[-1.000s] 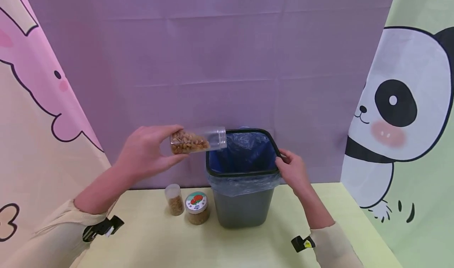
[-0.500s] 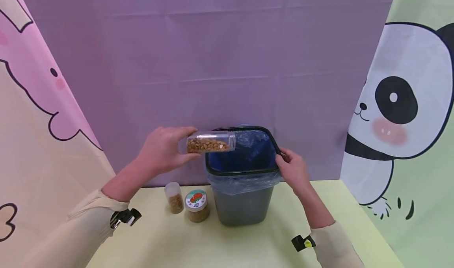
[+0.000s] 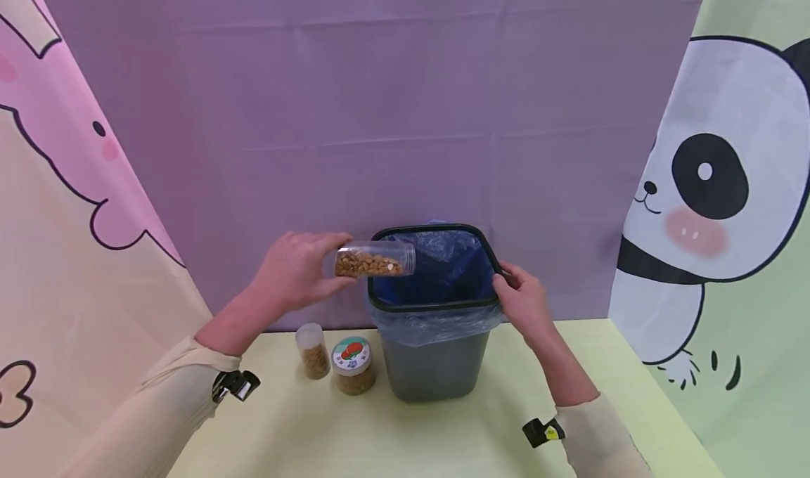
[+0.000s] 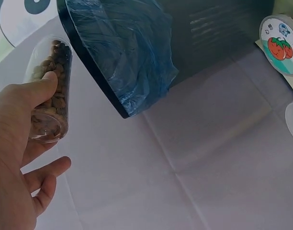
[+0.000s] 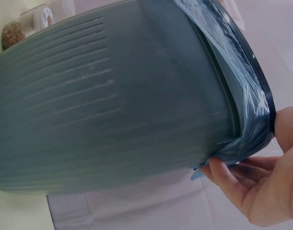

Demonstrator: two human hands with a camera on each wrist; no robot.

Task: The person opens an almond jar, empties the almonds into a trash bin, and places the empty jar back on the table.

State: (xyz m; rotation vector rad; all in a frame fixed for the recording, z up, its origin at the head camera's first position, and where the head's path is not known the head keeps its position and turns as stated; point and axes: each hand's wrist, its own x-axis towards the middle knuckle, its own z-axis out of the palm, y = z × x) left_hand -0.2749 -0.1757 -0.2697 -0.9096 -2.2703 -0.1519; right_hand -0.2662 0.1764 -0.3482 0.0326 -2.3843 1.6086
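In the head view my left hand [image 3: 297, 270] pinches the base end of a clear plastic jar [image 3: 373, 259] between thumb and fingers. The jar lies nearly level, its threaded, lidless mouth over the left part of the bin, with small brown nut-like pieces along its lower side. A grey trash bin [image 3: 433, 369], lined with a blue plastic bag [image 3: 436, 334] under a black rim, stands upright on the table. My right hand [image 3: 524, 302] grips the bin's rim on its right side; in the right wrist view its fingers [image 5: 228, 184] curl under the bag's folded edge.
Left of the bin, a jar with a tomato-printed lid [image 3: 352, 367] and a slim clear container [image 3: 312, 351] of brown pieces stand on the pale yellow table [image 3: 405, 439]. A purple cloth [image 3: 392, 98] hangs right behind, with printed cloths at both sides.
My left hand has moved right with the jar, bringing its mouth further over the bin, then slightly down. The pieces have spread toward the mouth. My right hand stays on the rim.
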